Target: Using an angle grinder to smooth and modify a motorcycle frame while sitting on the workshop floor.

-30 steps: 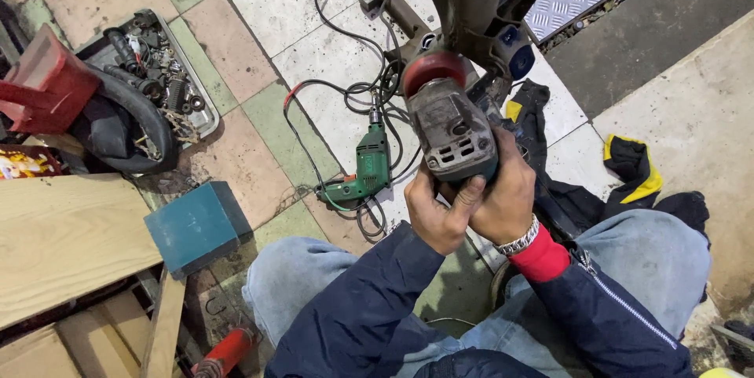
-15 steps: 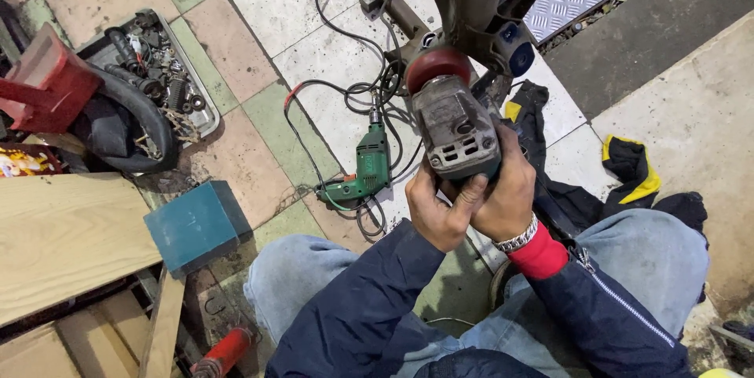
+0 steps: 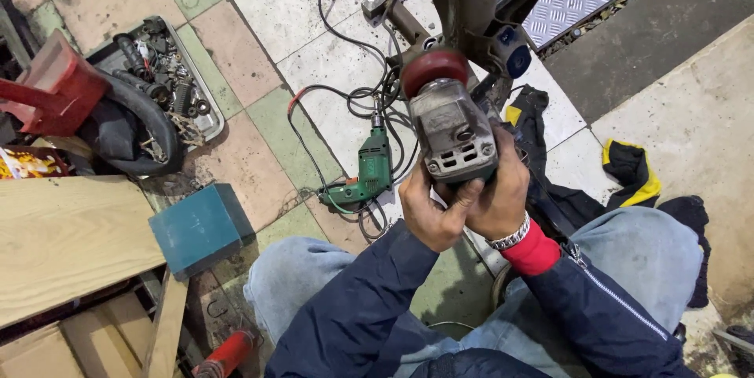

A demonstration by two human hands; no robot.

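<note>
Both my hands grip a grey angle grinder (image 3: 454, 133) held upright in front of me. My left hand (image 3: 428, 209) wraps its lower left side. My right hand (image 3: 503, 193), with a metal watch and a red cuff at the wrist, clasps its right side. The grinder's reddish disc (image 3: 434, 69) touches a dark metal frame tube (image 3: 470, 1) that comes down from the top. My knees in blue jeans (image 3: 298, 291) show below.
A green electric drill (image 3: 363, 177) with tangled black cables lies on the tiled floor. A tray of metal parts (image 3: 161, 83), a black tyre, a red stand, a teal box (image 3: 200, 229), wooden boards (image 3: 63, 244) and a black-and-yellow cloth (image 3: 632, 170) lie around.
Both hands and the grinder stay at nearly the same place against the tube. Only a slight shift of the view shows.
</note>
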